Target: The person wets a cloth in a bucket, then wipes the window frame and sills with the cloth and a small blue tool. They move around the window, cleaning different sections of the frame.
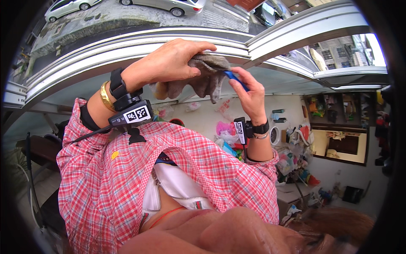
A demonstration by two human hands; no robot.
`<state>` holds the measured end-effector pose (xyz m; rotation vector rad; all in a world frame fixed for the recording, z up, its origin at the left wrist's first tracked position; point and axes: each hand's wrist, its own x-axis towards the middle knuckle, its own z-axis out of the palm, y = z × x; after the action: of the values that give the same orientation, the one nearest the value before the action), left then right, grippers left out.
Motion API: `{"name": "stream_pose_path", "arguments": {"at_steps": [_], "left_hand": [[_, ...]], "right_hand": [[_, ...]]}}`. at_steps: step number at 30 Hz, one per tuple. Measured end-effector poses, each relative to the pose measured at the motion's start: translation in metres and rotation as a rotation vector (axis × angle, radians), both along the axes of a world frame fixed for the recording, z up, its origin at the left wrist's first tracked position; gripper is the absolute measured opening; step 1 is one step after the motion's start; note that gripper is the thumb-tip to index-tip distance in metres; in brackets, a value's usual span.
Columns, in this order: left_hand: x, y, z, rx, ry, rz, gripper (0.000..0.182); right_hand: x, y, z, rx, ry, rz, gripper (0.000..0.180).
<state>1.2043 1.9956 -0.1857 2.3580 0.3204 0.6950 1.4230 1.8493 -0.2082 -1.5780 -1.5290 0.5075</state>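
Note:
My left hand (173,62), at upper centre, grips a bunched, stained grey-brown cloth (206,74) between thumb and fingers. The cloth hangs in finger-like folds just inside the window frame (146,47); whether it is a glove I cannot tell. To its right, my right hand (250,92) pinches a narrow blue strip or handle (236,79) between thumb and forefinger. The blue thing's far end meets the cloth's right edge, and the cloth may hide part of it. Both wrists wear black straps with small devices.
White window rails run across the top, with parked cars (165,4) outside below. Behind my right arm lie pink and white plastic bags (226,131) on the floor, a round white-rimmed object (274,135) and clutter along the wall. A dark padded seat (41,152) stands at left.

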Motion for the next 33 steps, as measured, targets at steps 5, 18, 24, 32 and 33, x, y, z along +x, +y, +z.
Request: {"name": "stream_pose_path", "arguments": {"at_steps": [5, 18, 24, 32, 33], "left_hand": [[0.012, 0.004, -0.017, -0.472, 0.221, -0.111, 0.050], [0.090, -0.017, -0.070, -1.152, -0.261, -0.342, 0.049], [0.078, -0.023, -0.092, -1.091, -0.006, -0.232, 0.041], [0.058, -0.013, -0.089, -0.992, -0.157, -0.205, 0.039], [0.050, -0.014, -0.087, -0.847, -0.174, -0.189, 0.040]], "right_hand": [[0.011, 0.009, 0.029, 0.376, -0.468, -0.260, 0.027], [0.036, 0.111, 0.095, -0.004, -1.656, -0.272, 0.014], [0.036, 0.114, 0.042, -0.227, -1.540, -0.132, 0.014], [0.036, 0.122, 0.009, -0.326, -1.376, -0.096, 0.016], [0.035, 0.121, 0.007, -0.283, -1.339, -0.098, 0.015]]}}
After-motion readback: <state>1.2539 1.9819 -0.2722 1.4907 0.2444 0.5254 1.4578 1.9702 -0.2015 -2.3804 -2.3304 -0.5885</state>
